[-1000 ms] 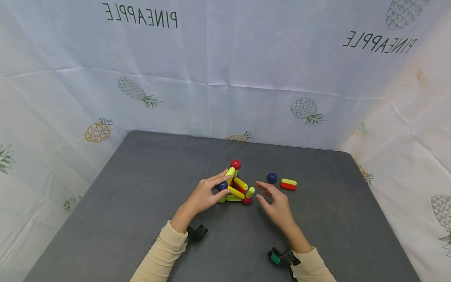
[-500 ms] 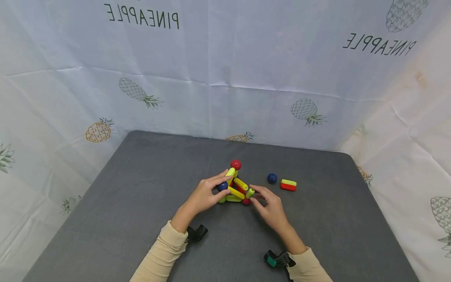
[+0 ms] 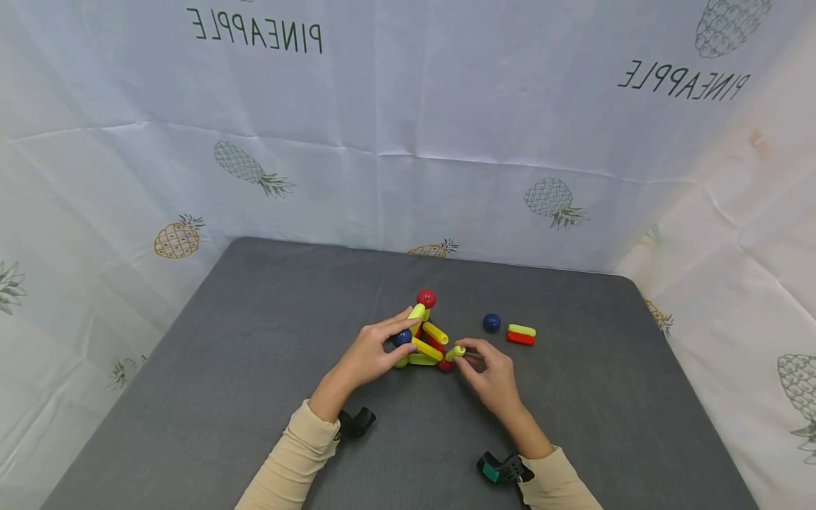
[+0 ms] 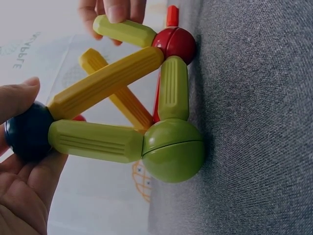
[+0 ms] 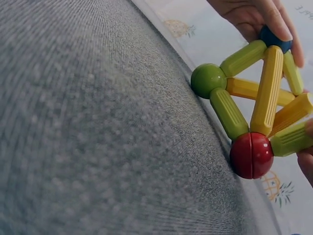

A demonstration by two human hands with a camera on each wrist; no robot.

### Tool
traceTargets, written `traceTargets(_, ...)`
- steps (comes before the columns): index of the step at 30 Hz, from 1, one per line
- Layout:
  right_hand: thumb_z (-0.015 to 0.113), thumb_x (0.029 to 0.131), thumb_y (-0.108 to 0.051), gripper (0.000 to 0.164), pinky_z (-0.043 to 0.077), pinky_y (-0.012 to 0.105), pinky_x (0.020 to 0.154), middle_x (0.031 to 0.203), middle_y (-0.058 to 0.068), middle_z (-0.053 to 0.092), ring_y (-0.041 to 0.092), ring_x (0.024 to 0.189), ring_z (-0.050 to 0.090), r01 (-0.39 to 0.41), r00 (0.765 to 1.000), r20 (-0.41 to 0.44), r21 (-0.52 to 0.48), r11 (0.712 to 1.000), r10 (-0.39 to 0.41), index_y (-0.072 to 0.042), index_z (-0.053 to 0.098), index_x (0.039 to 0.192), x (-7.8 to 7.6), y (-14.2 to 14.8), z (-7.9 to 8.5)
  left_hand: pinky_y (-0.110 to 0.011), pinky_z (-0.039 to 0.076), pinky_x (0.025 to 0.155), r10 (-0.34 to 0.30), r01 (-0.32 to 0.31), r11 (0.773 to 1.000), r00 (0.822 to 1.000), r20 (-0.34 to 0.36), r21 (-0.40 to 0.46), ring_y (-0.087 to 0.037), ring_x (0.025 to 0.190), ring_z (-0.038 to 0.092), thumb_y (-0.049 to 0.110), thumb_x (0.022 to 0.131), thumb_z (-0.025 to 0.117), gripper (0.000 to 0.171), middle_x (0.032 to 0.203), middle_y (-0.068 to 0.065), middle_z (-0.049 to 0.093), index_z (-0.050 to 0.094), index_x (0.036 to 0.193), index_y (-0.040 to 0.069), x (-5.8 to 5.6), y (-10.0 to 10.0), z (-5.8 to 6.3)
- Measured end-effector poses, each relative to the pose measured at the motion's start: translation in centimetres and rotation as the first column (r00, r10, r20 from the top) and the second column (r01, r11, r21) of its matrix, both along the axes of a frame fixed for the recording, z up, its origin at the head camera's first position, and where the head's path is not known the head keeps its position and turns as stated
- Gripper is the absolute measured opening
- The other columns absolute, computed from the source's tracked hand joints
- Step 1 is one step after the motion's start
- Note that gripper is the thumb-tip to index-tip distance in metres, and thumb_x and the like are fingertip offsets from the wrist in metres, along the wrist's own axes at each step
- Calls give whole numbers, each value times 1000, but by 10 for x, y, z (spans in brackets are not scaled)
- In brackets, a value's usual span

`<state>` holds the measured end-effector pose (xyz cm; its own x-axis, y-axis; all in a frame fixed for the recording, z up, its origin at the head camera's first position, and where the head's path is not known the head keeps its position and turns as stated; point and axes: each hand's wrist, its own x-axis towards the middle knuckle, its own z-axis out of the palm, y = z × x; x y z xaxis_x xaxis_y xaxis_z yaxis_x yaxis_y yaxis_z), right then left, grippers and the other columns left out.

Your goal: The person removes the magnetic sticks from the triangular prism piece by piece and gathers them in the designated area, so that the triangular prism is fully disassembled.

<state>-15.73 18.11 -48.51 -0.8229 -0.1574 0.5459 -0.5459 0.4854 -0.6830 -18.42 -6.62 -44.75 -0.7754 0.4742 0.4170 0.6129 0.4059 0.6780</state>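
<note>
A frame of chunky rods and balls, like a magnetic building set, stands mid-table. My left hand (image 3: 372,348) grips the dark blue ball (image 4: 28,131) at its top between thumb and fingers. From that ball a yellow rod (image 5: 269,90) slopes to a red ball (image 5: 252,155), and a green rod (image 4: 95,141) runs to a green ball (image 4: 173,150). With thumb and fingertips, my right hand (image 3: 494,372) pinches the free end of a light green rod (image 4: 128,32); its other end meets that red ball. Another red ball (image 3: 426,298) is on the far side.
A loose dark blue ball (image 3: 491,323) lies right of the frame. Beside it, a light green rod (image 3: 523,330) and a red rod (image 3: 520,339) lie side by side on the grey table (image 3: 306,290). A pineapple-print cloth (image 3: 446,106) hangs behind.
My right hand has moved left from the open table to the light green rod and taken hold of it. The rod now leans further right. My left hand stays put.
</note>
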Motion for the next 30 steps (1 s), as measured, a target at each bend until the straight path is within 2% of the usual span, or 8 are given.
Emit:
traceTargets(3,72,78,7,27,56,26,73,100,12,69,24,89,69,20,997,74,-87,996,-14,0,63,102,1,0,3,-40,48,94,-1,1,1000,1000,-2,-2,-27,124,52,18,88,68,45,143,-13,47,58,129,4,0,0,0)
traceTargets(6,69,79,11,25,55,21,72,101,19,67,26,91,69,56,985,170,-169,984,-27,7,60,102,4,0,17,-40,47,94,-7,7,1000,1000,4,-3,-28,125,51,18,88,68,45,143,-14,46,58,130,4,0,0,1)
traceTargets(10,67,81,10,26,52,14,73,105,25,65,14,92,67,107,958,283,-194,975,-49,10,58,106,6,11,32,-41,47,95,-12,12,1000,1000,11,-3,-29,125,51,18,88,68,46,142,-16,46,58,130,3,0,0,2)
traceTargets(15,68,84,2,29,50,10,72,112,29,61,-6,89,62,153,929,364,-221,963,-64,10,57,110,-7,47,17,-41,46,95,-13,13,1000,1000,11,2,-29,125,51,17,88,68,46,143,-15,46,58,129,2,1,0,2)
traceTargets(22,68,86,-3,28,48,8,70,113,28,61,-13,83,59,226,885,440,-115,967,-154,8,57,109,-16,94,-1,-41,47,95,-15,15,1000,1000,6,8,-29,125,51,17,87,68,46,142,-15,47,57,129,2,1,0,2)
traceTargets(30,70,86,-12,26,46,11,67,104,21,67,-10,78,58,299,835,464,66,952,-295,0,59,106,-19,111,-11,-42,47,95,-5,5,1000,1000,7,5,-28,125,51,19,88,68,46,142,-13,47,58,130,5,1,0,0)
